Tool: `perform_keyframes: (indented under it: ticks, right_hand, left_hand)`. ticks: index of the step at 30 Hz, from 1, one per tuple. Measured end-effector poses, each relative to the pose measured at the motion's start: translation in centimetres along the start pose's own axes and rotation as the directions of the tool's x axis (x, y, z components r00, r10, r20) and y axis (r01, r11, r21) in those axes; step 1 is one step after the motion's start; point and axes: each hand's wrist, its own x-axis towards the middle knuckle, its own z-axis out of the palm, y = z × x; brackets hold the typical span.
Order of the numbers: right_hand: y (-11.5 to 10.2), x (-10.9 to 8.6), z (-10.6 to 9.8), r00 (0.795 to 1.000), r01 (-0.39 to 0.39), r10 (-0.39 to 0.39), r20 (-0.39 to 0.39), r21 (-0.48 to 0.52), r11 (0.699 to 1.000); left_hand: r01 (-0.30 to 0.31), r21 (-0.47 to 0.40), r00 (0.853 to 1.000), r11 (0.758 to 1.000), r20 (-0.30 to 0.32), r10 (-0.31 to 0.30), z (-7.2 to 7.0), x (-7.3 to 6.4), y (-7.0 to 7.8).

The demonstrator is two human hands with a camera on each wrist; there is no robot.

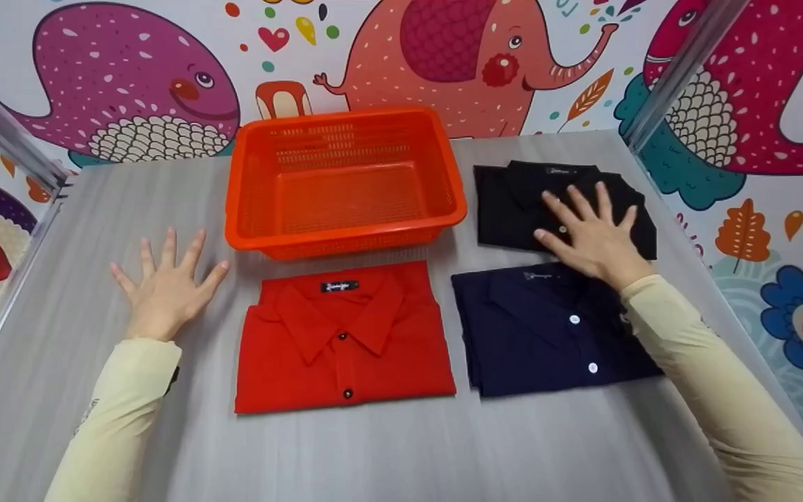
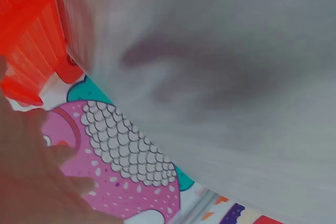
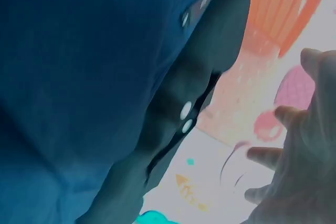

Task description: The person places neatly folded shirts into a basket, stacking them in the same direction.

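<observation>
My left hand (image 1: 168, 289) is spread with straight fingers over the grey table, left of an orange plastic basket (image 1: 346, 233). It holds nothing, and its shadow shows on the table in the left wrist view. My right hand (image 1: 597, 233), fingers also spread, is over a folded black shirt (image 1: 502, 209); whether it touches the cloth I cannot tell. Nearer me lies a folded navy shirt (image 1: 527, 335) with white buttons, partly under my right forearm. A folded red shirt (image 1: 346, 348) with dark buttons and a black label lies in front of the basket.
The basket has perforated walls and a bare floor. Behind the grey table (image 1: 373, 453) stands a wall (image 1: 436, 77) printed with cartoon animals. Metal posts (image 1: 680, 70) rise at the back corners, and a metal edge (image 1: 8, 307) runs along the left side.
</observation>
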Motion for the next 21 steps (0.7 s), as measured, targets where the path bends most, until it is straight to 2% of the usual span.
perform_keyframes:
  ticks: [5, 10, 13, 16, 21]
  right_hand:
    - [-2.6, -0.2, 1.1, 0.994, 0.093, -0.089, 0.056, -0.082, 0.992]
    - [-5.5, -0.9, 2.6, 0.970, 0.237, -0.227, 0.086, -0.149, 0.960]
    - [-7.2, -1.4, 3.2, 0.945, 0.325, -0.314, 0.089, -0.163, 0.931]
    - [-8.9, -1.9, 3.8, 0.912, 0.411, -0.404, 0.073, -0.160, 0.897]
    - [-11.4, -2.5, 4.4, 0.840, 0.541, -0.538, 0.061, -0.150, 0.827]
  left_hand:
    - [0.016, 0.016, 0.998, 1.000, 0.058, -0.016, 1.2, -1.0, 1.3]
    - [0.019, -0.009, 0.987, 1.000, 0.158, -0.018, 2.2, -2.0, 2.9]
    - [0.019, -0.033, 0.975, 0.999, 0.221, -0.011, 2.4, -2.5, 3.7]
    - [0.009, -0.045, 0.964, 0.999, 0.267, 0.003, 2.5, -2.9, 4.5]
    - [0.012, -0.120, 0.959, 0.993, 0.282, 0.022, 2.9, -3.6, 5.3]
